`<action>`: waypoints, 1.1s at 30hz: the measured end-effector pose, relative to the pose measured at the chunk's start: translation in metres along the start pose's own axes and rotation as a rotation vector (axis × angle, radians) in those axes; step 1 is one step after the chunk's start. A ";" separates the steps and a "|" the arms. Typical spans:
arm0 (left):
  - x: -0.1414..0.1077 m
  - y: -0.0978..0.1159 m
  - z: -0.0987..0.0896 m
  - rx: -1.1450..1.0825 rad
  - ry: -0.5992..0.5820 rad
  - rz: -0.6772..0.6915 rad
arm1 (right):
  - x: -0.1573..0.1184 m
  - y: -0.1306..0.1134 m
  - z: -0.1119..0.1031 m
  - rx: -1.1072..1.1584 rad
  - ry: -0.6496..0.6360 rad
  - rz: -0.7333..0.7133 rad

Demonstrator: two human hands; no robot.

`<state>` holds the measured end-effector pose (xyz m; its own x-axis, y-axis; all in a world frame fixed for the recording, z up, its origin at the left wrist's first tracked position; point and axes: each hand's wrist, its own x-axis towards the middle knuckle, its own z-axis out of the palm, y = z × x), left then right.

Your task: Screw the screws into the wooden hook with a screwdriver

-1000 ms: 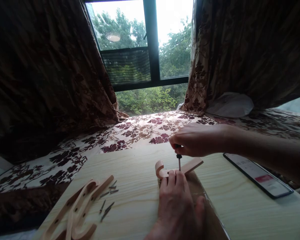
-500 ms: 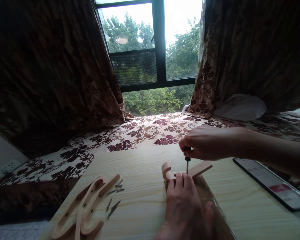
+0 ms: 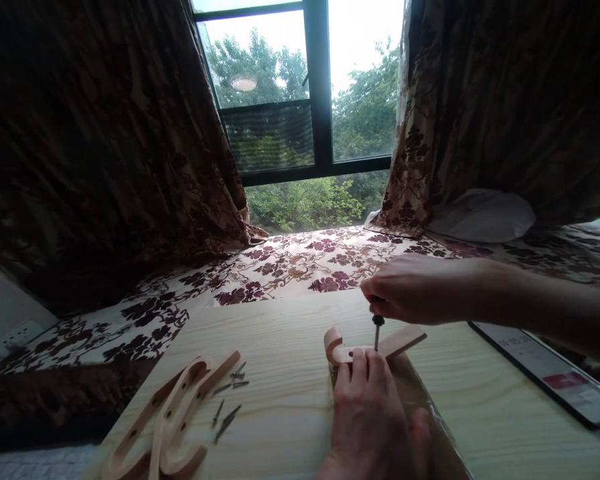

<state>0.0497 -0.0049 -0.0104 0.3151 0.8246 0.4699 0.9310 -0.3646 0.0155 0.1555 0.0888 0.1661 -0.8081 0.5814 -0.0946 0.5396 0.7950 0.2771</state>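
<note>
My right hand (image 3: 405,288) is closed around the dark handle of a screwdriver (image 3: 378,321), whose shaft points straight down. Its tip meets a curved wooden hook (image 3: 404,340) close to my fingertips; the exact contact point is hidden. My left hand (image 3: 364,407) presses that hook from the near side, fingers together on top of it and thumb off to the right. Beneath the hook and hand lies a flat brown piece (image 3: 423,393) with a shiny edge. One screw hole shows on the hook, left of my fingers.
Several loose wooden hooks (image 3: 183,413) overlap at the table's left, with several screws (image 3: 227,421) beside them. A phone (image 3: 545,373) lies at the right on the pale wooden tabletop (image 3: 280,333). Patterned fabric (image 3: 300,257) extends behind to the window.
My right hand and the screwdriver have shifted very slightly down, and the fist has turned a little round the handle. My left hand stays on the hook.
</note>
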 end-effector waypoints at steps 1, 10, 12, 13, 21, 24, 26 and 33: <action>0.000 0.000 0.000 -0.001 -0.003 -0.001 | 0.000 0.000 -0.001 0.014 -0.006 0.001; 0.002 0.001 -0.003 -0.004 -0.007 0.006 | 0.006 0.001 0.004 0.093 0.017 -0.071; 0.002 0.001 -0.002 -0.003 -0.001 0.004 | 0.006 0.000 0.005 0.080 0.007 -0.053; 0.001 0.001 -0.001 -0.003 0.000 0.004 | 0.006 0.000 0.004 0.069 0.004 -0.048; 0.000 0.000 -0.001 -0.024 -0.004 -0.002 | 0.004 -0.001 -0.006 0.045 -0.025 -0.057; 0.001 0.000 -0.001 -0.031 -0.020 -0.003 | 0.005 -0.001 -0.003 0.025 -0.025 -0.054; 0.001 0.000 -0.001 -0.031 -0.025 -0.003 | 0.004 0.000 -0.002 0.008 -0.027 -0.036; 0.000 -0.001 0.001 -0.018 -0.012 0.004 | 0.000 0.001 -0.009 0.086 -0.055 -0.037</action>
<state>0.0495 -0.0039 -0.0117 0.3216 0.8282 0.4590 0.9262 -0.3758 0.0292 0.1540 0.0881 0.1749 -0.8146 0.5584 -0.1566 0.5301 0.8265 0.1896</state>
